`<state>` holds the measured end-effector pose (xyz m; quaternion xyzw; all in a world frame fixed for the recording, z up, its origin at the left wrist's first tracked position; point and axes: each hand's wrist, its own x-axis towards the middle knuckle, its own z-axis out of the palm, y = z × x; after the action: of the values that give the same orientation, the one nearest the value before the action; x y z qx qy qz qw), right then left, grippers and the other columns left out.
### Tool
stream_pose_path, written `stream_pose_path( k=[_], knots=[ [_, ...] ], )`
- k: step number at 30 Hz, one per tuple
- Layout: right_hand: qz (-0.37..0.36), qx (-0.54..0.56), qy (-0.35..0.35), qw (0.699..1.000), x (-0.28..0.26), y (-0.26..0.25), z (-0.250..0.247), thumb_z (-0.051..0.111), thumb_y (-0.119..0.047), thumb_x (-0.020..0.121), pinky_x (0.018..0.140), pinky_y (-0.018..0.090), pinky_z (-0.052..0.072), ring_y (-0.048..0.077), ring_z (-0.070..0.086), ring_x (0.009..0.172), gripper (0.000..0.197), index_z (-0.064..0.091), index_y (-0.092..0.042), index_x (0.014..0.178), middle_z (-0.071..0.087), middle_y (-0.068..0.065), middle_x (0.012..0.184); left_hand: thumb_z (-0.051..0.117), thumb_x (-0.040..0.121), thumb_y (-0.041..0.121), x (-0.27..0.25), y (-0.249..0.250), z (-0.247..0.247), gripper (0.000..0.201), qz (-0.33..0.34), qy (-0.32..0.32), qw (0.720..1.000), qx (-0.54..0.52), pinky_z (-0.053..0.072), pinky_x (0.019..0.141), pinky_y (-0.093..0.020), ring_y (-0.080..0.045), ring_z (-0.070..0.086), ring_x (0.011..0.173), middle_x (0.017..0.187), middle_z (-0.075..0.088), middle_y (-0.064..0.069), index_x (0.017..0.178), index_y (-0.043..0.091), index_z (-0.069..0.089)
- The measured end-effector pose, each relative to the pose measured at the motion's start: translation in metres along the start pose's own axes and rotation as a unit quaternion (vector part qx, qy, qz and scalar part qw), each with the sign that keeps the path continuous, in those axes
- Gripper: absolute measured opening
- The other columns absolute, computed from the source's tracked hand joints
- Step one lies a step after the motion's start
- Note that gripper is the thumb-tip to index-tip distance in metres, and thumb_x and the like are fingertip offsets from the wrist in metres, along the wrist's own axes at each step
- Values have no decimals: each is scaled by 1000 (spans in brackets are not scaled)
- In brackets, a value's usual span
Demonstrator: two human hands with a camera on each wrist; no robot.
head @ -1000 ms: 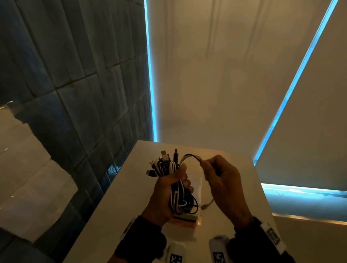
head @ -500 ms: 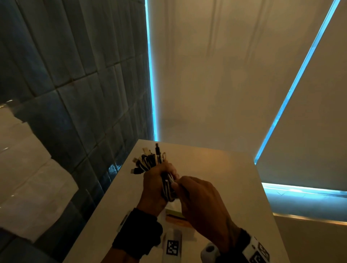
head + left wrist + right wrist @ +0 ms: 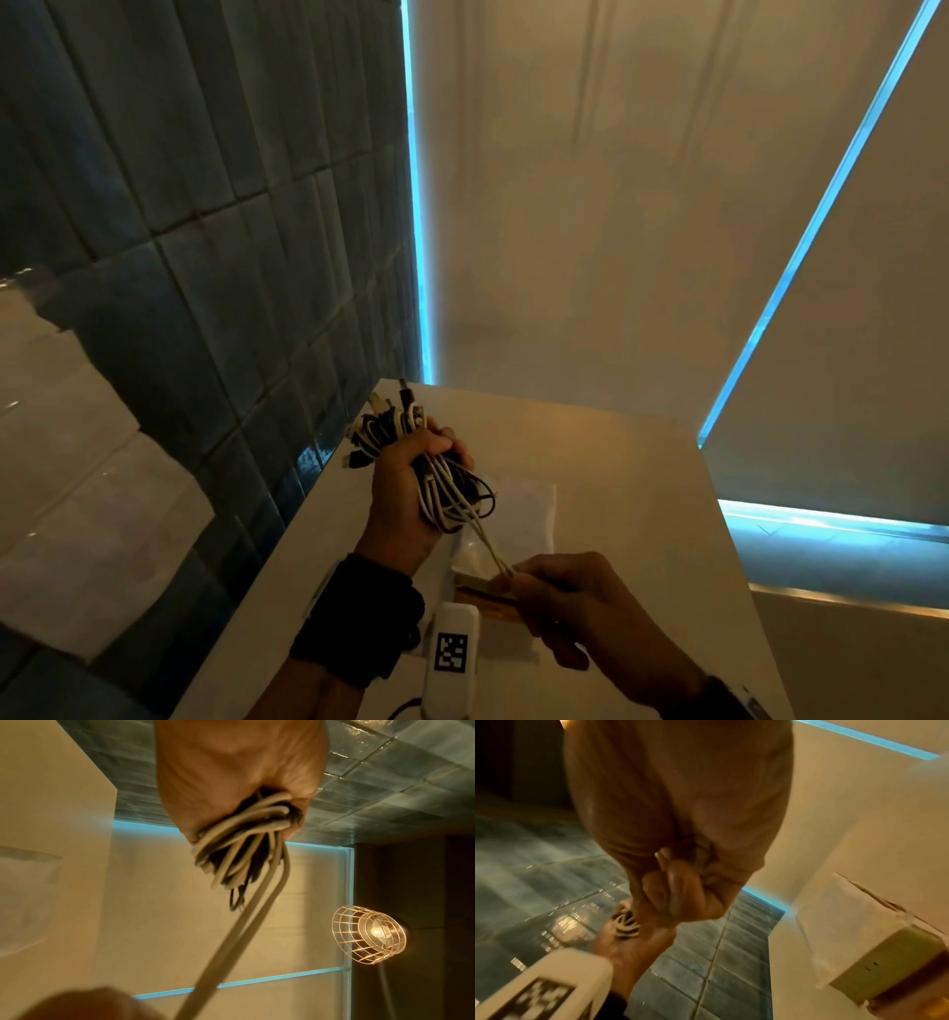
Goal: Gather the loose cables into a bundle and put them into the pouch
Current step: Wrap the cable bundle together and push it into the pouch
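Gripping cable bundle (image 3: 441, 493), left hand (image 3: 405, 493); right hand (image 3: 580, 601) pinches strand; pouch (image 3: 524, 509) flat beneath.

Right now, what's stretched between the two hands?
A pale cable strand runs taut from the bundle in the left hand to the right hand's pinch; the head view shows it.

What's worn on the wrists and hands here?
Both hands, left hand and right hand, are bare, no gloves. Left wrist: black band with a white camera unit bearing a black-and-white square code. Right wrist: dark band, mostly cropped.
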<state>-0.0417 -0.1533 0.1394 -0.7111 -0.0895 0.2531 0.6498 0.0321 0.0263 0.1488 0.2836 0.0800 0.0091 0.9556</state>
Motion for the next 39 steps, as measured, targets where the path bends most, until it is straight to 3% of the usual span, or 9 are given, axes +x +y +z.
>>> stream_pose_path(
  k=[4, 11, 19, 24, 28, 30, 32, 35, 39],
  knots=[
    [49, 15, -32, 998, 8, 3, -18, 64, -25, 84, 43, 23, 29, 17, 34, 45, 35, 68, 8, 94, 47, 11, 62, 52, 56, -5, -6, -3, 1, 24, -55, -76, 995, 25, 53, 54, -29, -20, 58, 55, 66, 56, -7, 76, 9, 53],
    [-7, -127, 3, 992, 17, -24, -50, 67, -12, 86, 44, 26, 34, 21, 40, 44, 14, 74, -2, 79, 50, 14, 57, 59, 50, -3, -25, -8, 5, 24, -123, -188, 959, 170, 50, 60, -33, -23, 56, 60, 68, 53, -9, 70, 9, 56],
    [-72, -263, 50, 961, 29, -61, -46, 70, -15, 85, 54, 31, 48, 16, 48, 38, 15, 72, -6, 72, 58, 2, 46, 52, 57, -7, -28, -20, 7, 22, -63, -149, 945, 284, 48, 67, -36, -23, 56, 66, 66, 53, -9, 61, 13, 59],
    [-124, -216, 121, 961, 36, -67, -46, 69, -14, 85, 49, 28, 46, 20, 52, 40, 18, 69, -3, 71, 60, 5, 47, 56, 55, -5, -35, -26, 6, 19, -42, -121, 933, 338, 55, 74, -44, -28, 64, 77, 70, 60, -9, 65, 10, 63],
    [-126, -218, 79, 964, 40, -77, -42, 66, -13, 88, 49, 23, 47, 14, 58, 42, 15, 69, -3, 78, 68, 7, 59, 54, 59, -4, -45, -35, 5, 33, -82, -137, 943, 291, 50, 90, -59, -35, 67, 91, 87, 71, -13, 82, 11, 74],
    [-116, -214, 71, 967, 42, -76, -42, 66, -12, 88, 48, 22, 47, 13, 60, 44, 14, 68, -1, 81, 70, 13, 66, 56, 62, 0, -46, -36, 6, 41, -126, -146, 944, 267, 46, 96, -59, -38, 65, 102, 106, 69, -22, 99, 4, 73],
    [-105, -195, 66, 973, 42, -75, -44, 65, -12, 89, 47, 23, 47, 18, 59, 46, 15, 68, 0, 80, 69, 20, 67, 59, 65, 6, -48, -34, 6, 37, -161, -154, 941, 254, 46, 99, -54, -36, 66, 101, 107, 69, -23, 99, 3, 74],
    [-85, -163, 58, 981, 42, -71, -43, 64, -11, 89, 44, 24, 43, 25, 53, 48, 17, 66, 1, 78, 64, 21, 66, 62, 65, 11, -49, -32, 5, 31, -181, -144, 936, 264, 55, 80, -40, -28, 70, 86, 94, 72, -17, 91, 3, 75],
    [-64, -79, 51, 993, 43, -65, -44, 64, -9, 89, 41, 26, 39, 24, 46, 46, 19, 62, 8, 81, 60, 18, 65, 67, 62, 9, -49, -31, 5, 3, -189, -144, 943, 232, 47, 58, -29, -18, 58, 56, 63, 59, -5, 63, 12, 67]
  ],
)
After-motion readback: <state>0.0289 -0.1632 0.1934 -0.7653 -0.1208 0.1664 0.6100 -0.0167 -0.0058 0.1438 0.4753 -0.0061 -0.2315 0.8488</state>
